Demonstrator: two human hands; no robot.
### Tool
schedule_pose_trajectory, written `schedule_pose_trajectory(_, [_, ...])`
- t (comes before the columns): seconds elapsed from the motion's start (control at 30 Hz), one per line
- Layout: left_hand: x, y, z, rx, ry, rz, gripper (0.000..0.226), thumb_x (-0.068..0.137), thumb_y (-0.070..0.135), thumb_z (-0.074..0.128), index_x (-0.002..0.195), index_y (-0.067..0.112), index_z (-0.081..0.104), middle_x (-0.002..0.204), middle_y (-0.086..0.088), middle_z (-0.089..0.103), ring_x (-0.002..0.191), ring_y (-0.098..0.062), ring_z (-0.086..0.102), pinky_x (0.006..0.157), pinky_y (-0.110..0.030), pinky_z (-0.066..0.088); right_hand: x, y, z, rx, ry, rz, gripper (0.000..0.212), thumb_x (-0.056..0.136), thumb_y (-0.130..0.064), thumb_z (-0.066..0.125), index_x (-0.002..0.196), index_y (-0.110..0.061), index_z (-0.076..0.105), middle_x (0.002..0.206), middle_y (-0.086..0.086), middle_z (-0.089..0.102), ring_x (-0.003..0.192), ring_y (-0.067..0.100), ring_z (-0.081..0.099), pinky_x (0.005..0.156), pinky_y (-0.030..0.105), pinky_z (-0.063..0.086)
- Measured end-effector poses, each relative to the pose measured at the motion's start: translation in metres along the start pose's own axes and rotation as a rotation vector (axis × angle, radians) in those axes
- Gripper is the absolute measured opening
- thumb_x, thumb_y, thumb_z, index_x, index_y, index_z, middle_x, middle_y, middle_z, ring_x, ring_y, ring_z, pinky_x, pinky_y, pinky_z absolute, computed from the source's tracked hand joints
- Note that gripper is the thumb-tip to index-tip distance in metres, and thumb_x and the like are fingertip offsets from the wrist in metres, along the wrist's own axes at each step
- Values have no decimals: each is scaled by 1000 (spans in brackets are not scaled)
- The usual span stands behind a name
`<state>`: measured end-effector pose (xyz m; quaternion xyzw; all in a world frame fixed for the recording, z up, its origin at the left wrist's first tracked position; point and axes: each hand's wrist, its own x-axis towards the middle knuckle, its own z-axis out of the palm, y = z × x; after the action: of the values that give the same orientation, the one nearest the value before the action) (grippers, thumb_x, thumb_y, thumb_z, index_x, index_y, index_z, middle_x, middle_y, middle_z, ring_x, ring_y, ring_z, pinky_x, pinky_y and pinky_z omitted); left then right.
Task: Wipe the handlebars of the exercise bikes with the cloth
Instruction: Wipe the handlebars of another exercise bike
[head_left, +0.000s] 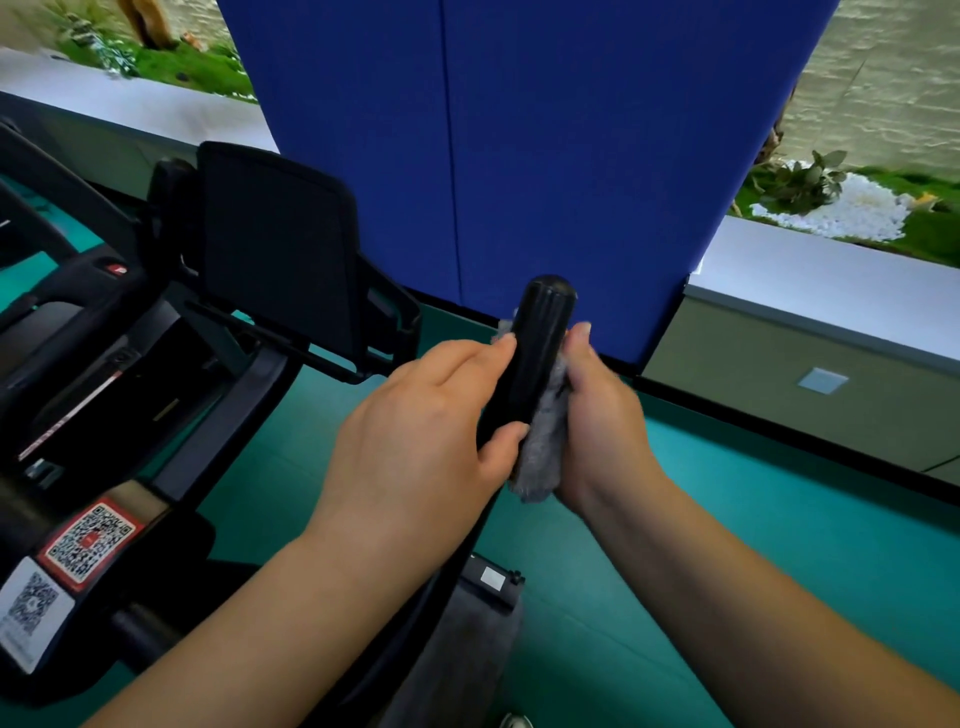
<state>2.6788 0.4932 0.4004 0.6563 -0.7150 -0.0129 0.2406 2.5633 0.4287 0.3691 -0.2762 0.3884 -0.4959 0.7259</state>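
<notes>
Left hand (426, 415) gripping black handlebar (535, 358), fingers curled round its left side. Right hand (597, 410) pinching grey cloth (540, 447) against the bar's right side, fingers curled. Screen (275, 244) just left.

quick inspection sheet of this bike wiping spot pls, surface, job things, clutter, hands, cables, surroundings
surface: teal floor, no table in view
job's things: black handlebar grip with the grey cloth wrapped round its underside and right side; grip's end cap bare
clutter: QR code stickers on the bike frame at lower left; dark screen panel mounted beside the grip
hands: left hand holds the grip and cloth edge from the left; right hand presses the cloth against the grip from the right
cables: nothing seen
surroundings: blue partition ahead, white ledge with plants and white pebbles behind it
</notes>
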Motion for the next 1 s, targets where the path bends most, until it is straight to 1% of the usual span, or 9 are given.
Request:
schedule_pose_trajectory(0.07, [-2, -2, 0, 6, 16, 14, 56, 78, 37, 68, 132, 25, 55, 113, 14, 60, 77, -7, 50, 64, -21, 38, 12, -11, 5, 43, -14, -39, 54, 101, -47, 30, 106, -10, 69, 100, 8, 71, 91, 23, 63, 91, 40, 50])
schedule_pose_trajectory(0.13, [-5, -5, 0, 4, 32, 27, 55, 77, 34, 72, 129, 23, 59, 110, 13, 62, 76, -7, 50, 64, -21, 39, 19, -17, 6, 28, -1, -69, 55, 101, -48, 27, 112, -11, 67, 103, 9, 71, 90, 23, 64, 86, 40, 51])
schedule_pose_trajectory(0.2, [-8, -6, 1, 5, 26, 33, 54, 76, 34, 73, 128, 23, 60, 109, 13, 63, 77, -9, 53, 63, -21, 39, 14, -10, 1, -20, 13, -57, 59, 101, -50, 26, 114, -9, 67, 108, 13, 70, 93, 23, 65, 89, 40, 51])
schedule_pose_trajectory(0.33, [-15, -7, 3, 9, 22, 48, 55, 75, 32, 74, 127, 22, 60, 109, 13, 64, 78, -9, 57, 64, -19, 39, -8, 11, -5, -22, 26, 20, 59, 100, -50, 30, 101, -11, 73, 103, 9, 73, 95, 22, 66, 97, 43, 49])
schedule_pose_trajectory(0.5, [-22, -11, 1, 2, 31, 67, 48, 80, 31, 72, 125, 21, 62, 111, 11, 65, 84, -13, 60, 66, -23, 48, 17, -7, 4, 54, -19, -23, 63, 100, -51, 26, 102, -5, 68, 96, 12, 70, 88, 24, 65, 87, 40, 51])
schedule_pose_trajectory(0.63, [-29, -14, 1, -15, 38, 74, 44, 78, 33, 62, 121, 23, 65, 110, 12, 65, 92, -17, 63, 69, -33, 57, 19, -7, 2, 45, 5, -41, 64, 99, -53, 26, 108, -6, 67, 99, 12, 71, 88, 23, 66, 82, 38, 52])
schedule_pose_trajectory(0.73, [-34, -16, 2, -7, 9, 83, 43, 78, 34, 62, 120, 24, 65, 108, 12, 66, 91, -16, 63, 68, -32, 57, -4, 17, -5, 31, 9, -4, 64, 100, -53, 23, 106, -9, 69, 98, 12, 72, 86, 20, 67, 82, 36, 55])
schedule_pose_trajectory(0.87, [-42, -22, -3, -3, -35, 89, 38, 78, 36, 61, 113, 24, 69, 106, 12, 69, 90, -15, 64, 70, -30, 58, -19, 39, 2, 19, 65, 71, 66, 99, -52, 26, 98, -2, 68, 93, 15, 72, 80, 23, 68, 76, 35, 57])
schedule_pose_trajectory(1.0, [-50, -29, -9, -14, -49, 69, 36, 76, 37, 61, 108, 24, 72, 101, 12, 71, 79, -13, 62, 67, -25, 55, 6, 12, 13, 71, 45, -40, 72, 98, -57, 20, 93, -3, 67, 82, 12, 68, 71, 23, 62, 70, 34, 52])
